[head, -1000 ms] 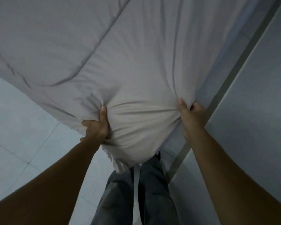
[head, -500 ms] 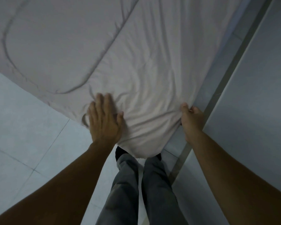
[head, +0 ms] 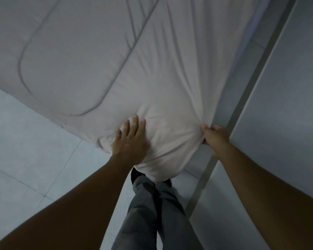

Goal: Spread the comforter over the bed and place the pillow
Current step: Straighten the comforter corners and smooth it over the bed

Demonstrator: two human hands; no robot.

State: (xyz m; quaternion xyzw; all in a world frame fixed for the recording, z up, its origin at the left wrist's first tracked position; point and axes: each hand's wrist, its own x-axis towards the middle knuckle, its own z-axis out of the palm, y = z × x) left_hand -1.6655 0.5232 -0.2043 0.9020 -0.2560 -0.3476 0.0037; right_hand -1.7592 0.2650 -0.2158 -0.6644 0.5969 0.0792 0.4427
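A pale grey quilted comforter (head: 101, 56) covers the bed and fills the upper part of the view, with its near corner hanging over the bed's corner in front of my legs. My left hand (head: 132, 139) lies flat on that corner, fingers spread, pressing the fabric down. My right hand (head: 215, 137) pinches the comforter's right edge, and folds radiate from the grip. No pillow is in view. The mattress is hidden beneath the comforter.
Pale floor tiles (head: 29, 147) lie to the left of the bed. A pale wall (head: 287, 109) with a grey vertical strip (head: 246, 98) runs close along the bed's right side, leaving a narrow gap. My legs in grey trousers (head: 152, 210) stand at the corner.
My left hand let go of the bunched corner, opened and now lies flat on it, slightly further forward. The corner has settled lower and smoother. My right hand keeps its pinch on the edge.
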